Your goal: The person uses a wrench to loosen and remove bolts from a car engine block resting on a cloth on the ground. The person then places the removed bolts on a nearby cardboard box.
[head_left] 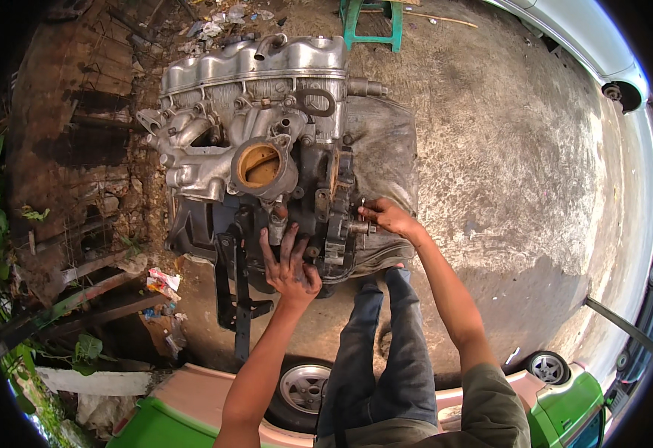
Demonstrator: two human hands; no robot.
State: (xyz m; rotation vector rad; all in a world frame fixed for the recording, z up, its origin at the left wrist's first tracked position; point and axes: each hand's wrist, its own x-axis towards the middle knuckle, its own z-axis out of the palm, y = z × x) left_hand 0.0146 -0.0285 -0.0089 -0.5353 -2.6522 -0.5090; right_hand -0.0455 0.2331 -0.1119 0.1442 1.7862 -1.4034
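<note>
A greasy car engine (319,168) lies in front of me, with a ribbed silver cover (255,63) along its far side. Its silver intake manifold (199,160) carries a round throttle opening (260,164), brownish inside. My left hand (293,272) rests against the near side of the engine, fingers spread and blackened with grease. My right hand (390,216) is at the engine's right end, its fingers pinched beside a short metal shaft (361,227). A thin metallic bit shows at those fingertips, too small to name.
A dark metal bracket (229,287) sticks out at the engine's near left. Under the engine's right end lies a grey sheet (393,149). A green plastic stool (372,26) stands beyond. Old boards (80,160) and litter lie left; a green and pink car (199,396) is behind my legs.
</note>
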